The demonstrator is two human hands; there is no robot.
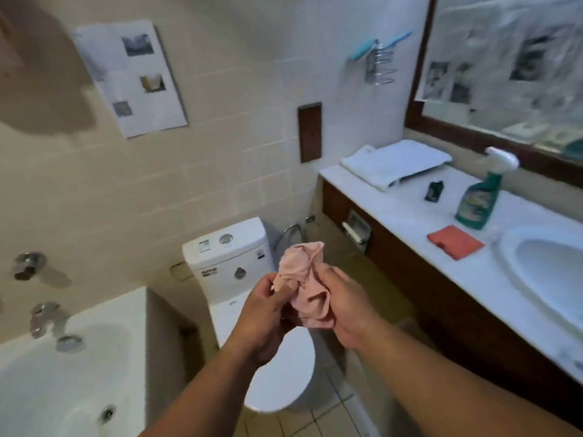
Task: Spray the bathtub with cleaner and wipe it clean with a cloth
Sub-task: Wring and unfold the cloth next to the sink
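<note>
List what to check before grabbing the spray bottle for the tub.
1. Cloth in hand: pink cloth bunched between both hands - ok.
2. A hand free for the bottle: left hand and right hand both grip the cloth - not ok.
3. Bottle standing: spray bottle upright on the counter, untouched - ok.
4. Bottle's fill level: cannot tell.
5. Cleaner already on the bathtub: cannot tell.

The person's body, as seen: two forearms, the left forearm (202,389) and the right forearm (441,383), both bare along their whole visible length. The left grip (268,313) and the right grip (344,307) are bare hands, the wrists likewise uncovered.
</note>
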